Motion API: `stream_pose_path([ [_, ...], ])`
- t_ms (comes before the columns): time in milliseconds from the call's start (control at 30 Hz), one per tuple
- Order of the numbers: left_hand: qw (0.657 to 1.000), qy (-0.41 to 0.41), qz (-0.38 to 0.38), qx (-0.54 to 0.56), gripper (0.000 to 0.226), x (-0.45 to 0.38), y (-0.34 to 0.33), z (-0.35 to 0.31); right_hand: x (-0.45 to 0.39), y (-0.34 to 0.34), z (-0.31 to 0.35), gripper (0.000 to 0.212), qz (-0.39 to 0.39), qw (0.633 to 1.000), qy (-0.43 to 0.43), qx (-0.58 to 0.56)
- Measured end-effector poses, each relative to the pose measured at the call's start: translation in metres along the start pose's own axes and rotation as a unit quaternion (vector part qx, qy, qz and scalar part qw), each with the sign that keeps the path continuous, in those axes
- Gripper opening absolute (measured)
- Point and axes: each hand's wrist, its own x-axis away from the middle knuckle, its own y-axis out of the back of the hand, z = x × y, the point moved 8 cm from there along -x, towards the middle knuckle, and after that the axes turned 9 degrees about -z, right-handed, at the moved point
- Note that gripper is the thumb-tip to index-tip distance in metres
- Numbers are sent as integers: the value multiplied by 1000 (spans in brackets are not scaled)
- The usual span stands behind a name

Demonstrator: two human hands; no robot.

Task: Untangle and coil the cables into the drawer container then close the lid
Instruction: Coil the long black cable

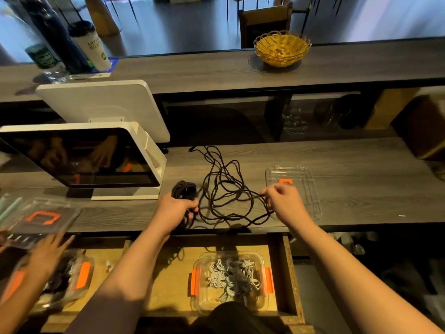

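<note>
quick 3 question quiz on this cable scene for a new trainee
1. True or false: the left hand grips a coiled bundle of the black cable.
2. Where does the clear lid lie? A) on the container B) on the counter beyond the right hand C) in the yellow basket
3. What fills the open container in the drawer?

Key: 1 true. 2 B. 3 coiled grey and white cables.
</note>
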Motion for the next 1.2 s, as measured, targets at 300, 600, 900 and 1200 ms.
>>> stream_pose_path([
  [300,963,-106,166,-181,25,34,-35,-25,18,-10,31,22,-14,995,94,21],
  [600,941,-29,275,197,26,64,-51,-53,49,-51,57,35,193,964,115,-143],
  [900,851,66,198,482,23,58,-46,-54,75,-82,32,37,235,964,40,-115],
  [1200,851,65,47,520,16,34,-34,-30,88,-98,25,33,247,963,97,53],
])
